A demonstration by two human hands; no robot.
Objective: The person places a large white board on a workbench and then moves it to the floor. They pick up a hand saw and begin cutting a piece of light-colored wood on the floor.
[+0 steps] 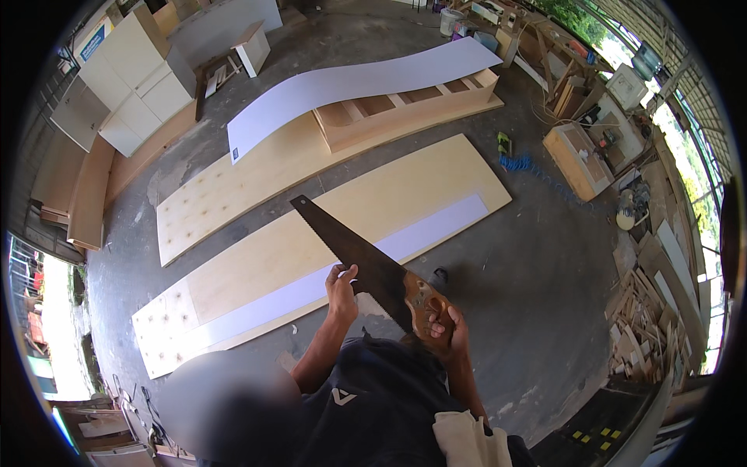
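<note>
A handsaw (354, 249) with a dark, worn blade and a brown wooden handle slants across in front of my body, its narrow tip pointing far left. My right hand (459, 333) is wrapped round the handle. At the toothed edge, partway along the blade, my left hand (341, 292) has its fingers curled and its thumb against the steel. Beneath the saw, a long pale plywood board (327, 226) lies on the floor. A narrow white strip (420, 232) runs along the board's near side, partly hidden by the saw and my left hand.
Farther off, a second long board (241, 187) carries a wooden frame with dividers (412, 113) and a curved white sheet (350, 86). White cabinets (132, 86) stand at far left. A coiled blue hose (529, 165) lies right; wood offcuts (642, 335) are heaped at the right edge.
</note>
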